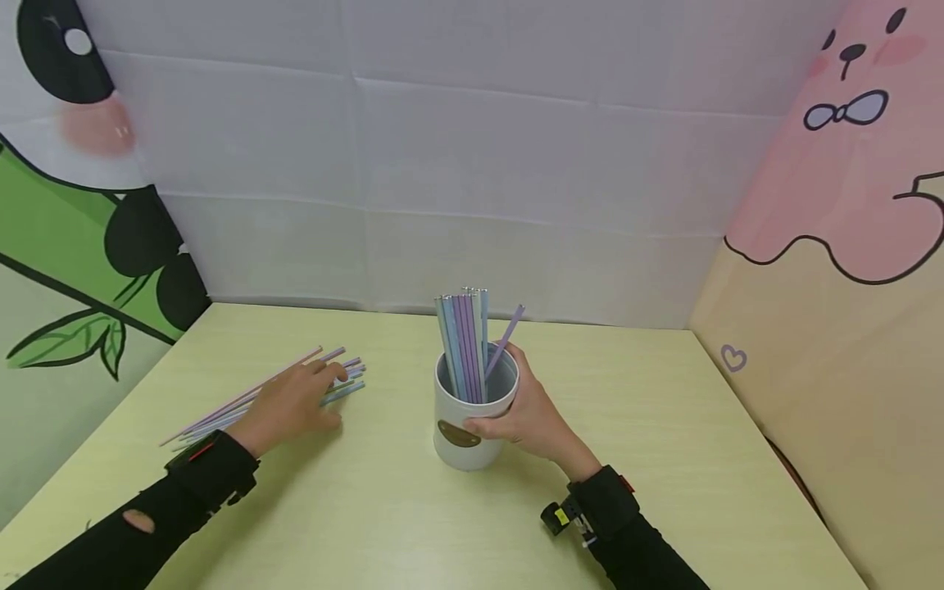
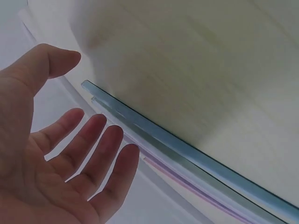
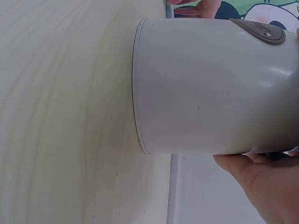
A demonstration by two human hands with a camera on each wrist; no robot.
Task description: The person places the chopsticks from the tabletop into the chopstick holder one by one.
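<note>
On the table's (image 1: 627,426) left, our left hand (image 1: 295,401) is resting on loose straws (image 1: 335,375), fingers spread apart. Our right hand (image 1: 527,418) is gripping the white cup (image 1: 465,438) of straws, fingers clamped around it

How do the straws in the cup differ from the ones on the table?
The straws in the cup stand near upright, bunched inside the cup, which the right hand grips. The straws on the table lie flat, fanned out under the left hand. Both sets are thin and pastel.
</note>
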